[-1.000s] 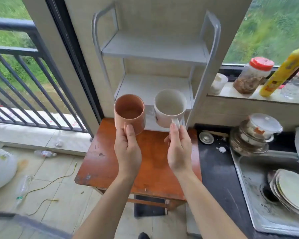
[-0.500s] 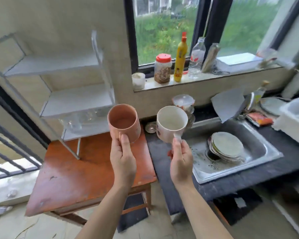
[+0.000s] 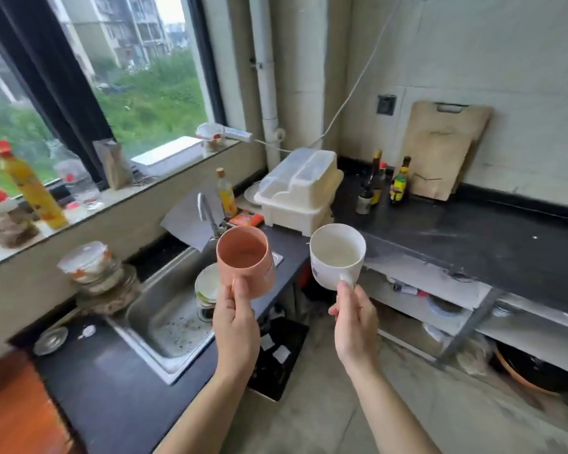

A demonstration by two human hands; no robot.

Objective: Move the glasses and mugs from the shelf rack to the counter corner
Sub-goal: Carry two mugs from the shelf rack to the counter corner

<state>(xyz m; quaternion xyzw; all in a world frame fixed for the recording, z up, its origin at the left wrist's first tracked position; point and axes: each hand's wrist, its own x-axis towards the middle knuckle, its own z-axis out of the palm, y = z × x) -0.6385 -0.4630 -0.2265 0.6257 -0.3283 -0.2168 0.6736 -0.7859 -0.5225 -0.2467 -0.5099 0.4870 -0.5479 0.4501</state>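
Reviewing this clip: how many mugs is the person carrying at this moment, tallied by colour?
pink mug: 1, held in the left hand
white mug: 1, held by its handle in the right hand
Total: 2

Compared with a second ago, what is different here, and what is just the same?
The person turned right: the shelf rack is out of view, and the sink and dark counter now lie ahead. The orange mug and white mug came along in the air. Nothing was taken or let go: the left hand still grips the orange mug, the right hand the white mug's handle.
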